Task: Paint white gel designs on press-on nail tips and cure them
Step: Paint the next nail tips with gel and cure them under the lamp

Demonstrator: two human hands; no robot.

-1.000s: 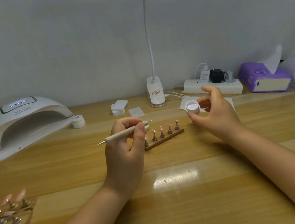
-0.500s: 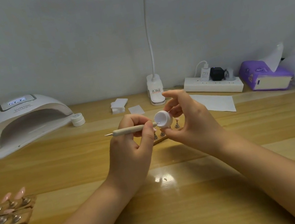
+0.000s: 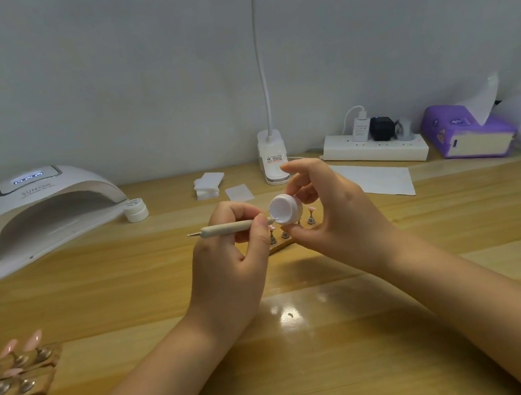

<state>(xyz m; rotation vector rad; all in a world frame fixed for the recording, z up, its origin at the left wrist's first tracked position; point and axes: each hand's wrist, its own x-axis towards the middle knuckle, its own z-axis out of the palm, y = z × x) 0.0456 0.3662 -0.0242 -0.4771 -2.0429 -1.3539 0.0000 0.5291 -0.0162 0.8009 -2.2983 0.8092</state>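
Above the wooden nail-tip stand (image 3: 281, 245), which both hands partly hide, the left hand (image 3: 227, 272) pinches a dotting pen (image 3: 228, 228) whose tip meets the white gel pot (image 3: 285, 208) gripped by the right hand (image 3: 336, 218), curing lamp (image 3: 36, 216) far left

Curing lamp (image 3: 43, 214) far left on the table (image 3: 319, 378), power strip (image 3: 376, 150) far right, nail stand (image 3: 281, 245) between

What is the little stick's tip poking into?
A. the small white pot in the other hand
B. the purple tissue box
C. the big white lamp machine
A: the left hand holds the stick with its tip at the open mouth of the small white pot, which the right hand holds tilted.
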